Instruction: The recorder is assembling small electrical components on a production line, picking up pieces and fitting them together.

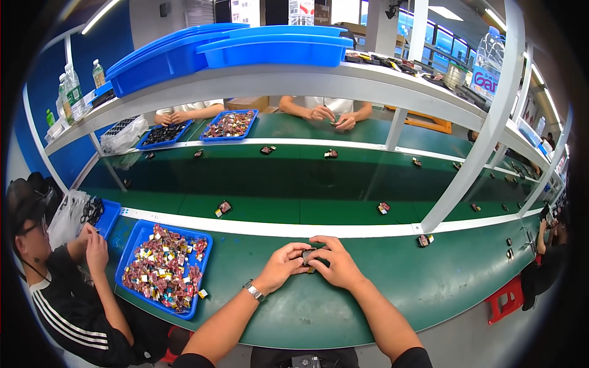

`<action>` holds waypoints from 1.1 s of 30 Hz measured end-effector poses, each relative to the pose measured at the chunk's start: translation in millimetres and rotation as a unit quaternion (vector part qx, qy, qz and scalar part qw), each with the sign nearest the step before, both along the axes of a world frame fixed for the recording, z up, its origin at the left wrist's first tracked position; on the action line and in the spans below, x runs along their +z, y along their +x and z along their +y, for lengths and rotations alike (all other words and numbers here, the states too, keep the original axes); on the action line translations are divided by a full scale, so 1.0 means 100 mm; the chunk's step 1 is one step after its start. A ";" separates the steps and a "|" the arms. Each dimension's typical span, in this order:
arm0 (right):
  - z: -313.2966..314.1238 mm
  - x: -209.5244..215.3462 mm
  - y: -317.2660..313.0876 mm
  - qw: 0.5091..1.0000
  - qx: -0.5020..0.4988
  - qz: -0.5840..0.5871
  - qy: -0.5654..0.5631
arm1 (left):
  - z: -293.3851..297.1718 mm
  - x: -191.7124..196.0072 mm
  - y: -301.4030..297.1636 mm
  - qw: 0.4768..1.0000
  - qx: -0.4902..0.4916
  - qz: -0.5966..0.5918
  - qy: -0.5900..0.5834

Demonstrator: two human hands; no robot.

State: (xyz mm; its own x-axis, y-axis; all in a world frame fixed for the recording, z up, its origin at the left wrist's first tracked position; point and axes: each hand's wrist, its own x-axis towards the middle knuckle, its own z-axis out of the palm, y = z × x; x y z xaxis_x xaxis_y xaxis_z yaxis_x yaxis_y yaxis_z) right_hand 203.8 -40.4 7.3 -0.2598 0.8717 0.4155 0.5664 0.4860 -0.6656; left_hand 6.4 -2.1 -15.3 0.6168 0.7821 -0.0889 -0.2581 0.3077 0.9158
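Both my hands meet over the green tabletop near the middle of the view. Between them is a small black plastic housing (309, 253), partly covered by my fingers. My left hand (283, 265) is closed on its left side, thumb and fingers pinching it. From the other side my right hand (336, 262) grips it, thumb and index finger bent over its top. To the left stands a blue tray (207, 245) heaped with small red circuit boards (162, 270) with white and yellow parts. One loose board (203, 294) lies beside the tray's right edge.
A white rail (276, 229) separates my worktop from the green conveyor belt (294, 208), which carries several scattered small assemblies (383, 208). Another assembly (424, 240) sits right of my hands. A co-worker (67, 294) sits at my left. Blue bins (276, 49) rest on the shelf above.
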 end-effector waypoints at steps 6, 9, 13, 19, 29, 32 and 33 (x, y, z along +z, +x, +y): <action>-0.01 -0.01 -0.03 1.000 -0.024 0.012 0.006 | 0.03 -0.02 -0.03 0.998 -0.044 -0.010 0.046; -0.02 0.01 -0.05 1.000 -0.025 0.006 0.002 | 0.03 -0.02 -0.04 0.998 -0.044 -0.015 0.031; -0.03 0.01 -0.01 1.000 -0.004 0.012 -0.017 | 0.01 0.03 -0.02 0.999 -0.035 -0.002 0.011; -0.08 0.02 -0.03 0.999 0.003 0.042 -0.023 | -0.01 0.02 0.01 0.999 -0.017 0.030 0.017; -0.10 -0.04 -0.12 0.996 -0.065 0.042 0.037 | 0.03 -0.03 -0.01 0.999 -0.035 -0.018 0.002; -0.10 -0.04 -0.10 0.997 -0.062 0.037 0.024 | 0.01 -0.02 -0.02 0.999 -0.032 -0.001 0.002; -0.09 -0.03 -0.09 0.997 -0.053 0.042 0.025 | 0.01 -0.01 -0.01 0.999 -0.034 -0.002 0.001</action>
State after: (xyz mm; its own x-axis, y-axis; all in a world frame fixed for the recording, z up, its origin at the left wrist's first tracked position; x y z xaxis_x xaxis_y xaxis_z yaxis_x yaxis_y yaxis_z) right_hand 195.0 -49.1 3.9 -0.1302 0.8702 0.4751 0.5596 0.4601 -0.6893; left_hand 5.0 -0.7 -16.2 0.6682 0.7392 -0.0848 -0.2405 0.3225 0.9155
